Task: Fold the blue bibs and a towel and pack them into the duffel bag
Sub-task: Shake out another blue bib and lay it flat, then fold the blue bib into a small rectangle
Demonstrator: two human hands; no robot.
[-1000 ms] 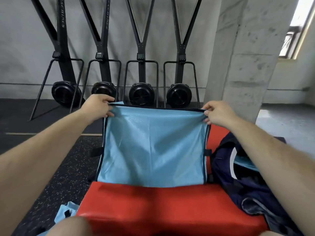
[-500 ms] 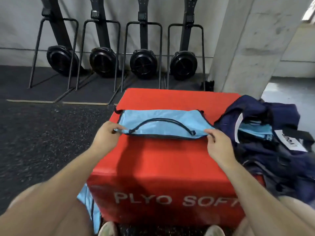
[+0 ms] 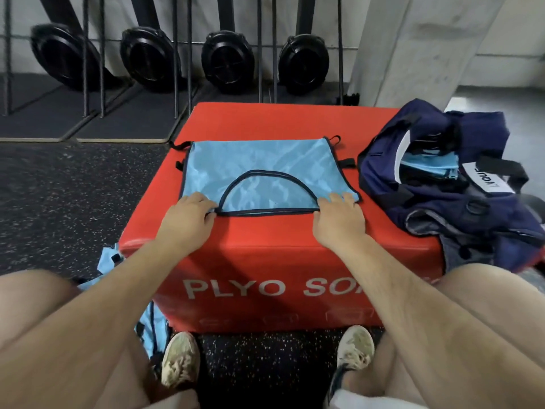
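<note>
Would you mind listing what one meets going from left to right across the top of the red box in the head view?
Left hand → bib → right hand → duffel bag, all on the box.

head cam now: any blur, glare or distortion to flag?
Head view: wide-angle bowing bends the pillar and the rack bars; thighs at the bottom edge are soft and smeared; the bib under the left hand and right hand shows a patchy sheen; the red box and bag are evenly lit.
</note>
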